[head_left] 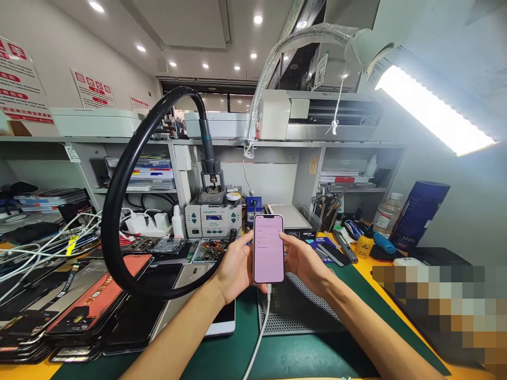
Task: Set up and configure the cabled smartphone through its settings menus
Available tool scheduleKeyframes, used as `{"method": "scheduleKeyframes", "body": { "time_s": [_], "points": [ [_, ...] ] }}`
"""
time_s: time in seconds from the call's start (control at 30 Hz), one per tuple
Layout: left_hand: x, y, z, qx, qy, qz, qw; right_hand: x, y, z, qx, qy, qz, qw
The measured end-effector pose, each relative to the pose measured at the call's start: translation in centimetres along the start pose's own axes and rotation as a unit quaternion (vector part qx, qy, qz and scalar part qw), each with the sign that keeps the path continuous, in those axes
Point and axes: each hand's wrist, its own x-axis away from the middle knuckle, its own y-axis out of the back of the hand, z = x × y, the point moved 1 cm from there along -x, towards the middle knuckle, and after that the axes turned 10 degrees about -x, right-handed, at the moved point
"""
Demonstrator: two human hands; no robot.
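Observation:
A smartphone (269,253) is held upright at the middle of the view, its lit screen pale pink with small text I cannot read. My left hand (234,268) grips its left side, some fingers hidden behind it. On the other edge, my right hand (304,262) is closed round the phone, with a fingertip near its upper right side. A white charging cable (262,330) runs from the phone's bottom down to the front of the bench. Beneath the phone lies a dark perforated plate (293,311) on a green mat (301,354).
Stacked phone screens and parts (87,301) cover the left side. A thick black hose (109,211) loops from a hot air station (214,219). A bright lamp (431,108) hangs at upper right. Bottles, including a yellow one (364,246), and tools stand to the right.

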Motion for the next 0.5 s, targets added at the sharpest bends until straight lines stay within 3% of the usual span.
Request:
{"method": "scheduleKeyframes", "body": {
  "time_s": [0.17, 0.5],
  "points": [
    [-0.03, -0.2, 0.15, -0.008, 0.002, -0.003, 1.0, 0.06, -0.01, -0.09, 0.026, 0.012, -0.035, 0.999],
    [0.09, -0.47, -0.01, 0.001, 0.01, -0.014, 1.0, 0.37, -0.55, 0.55, -0.01, -0.005, -0.035, 0.999]
  ]
}}
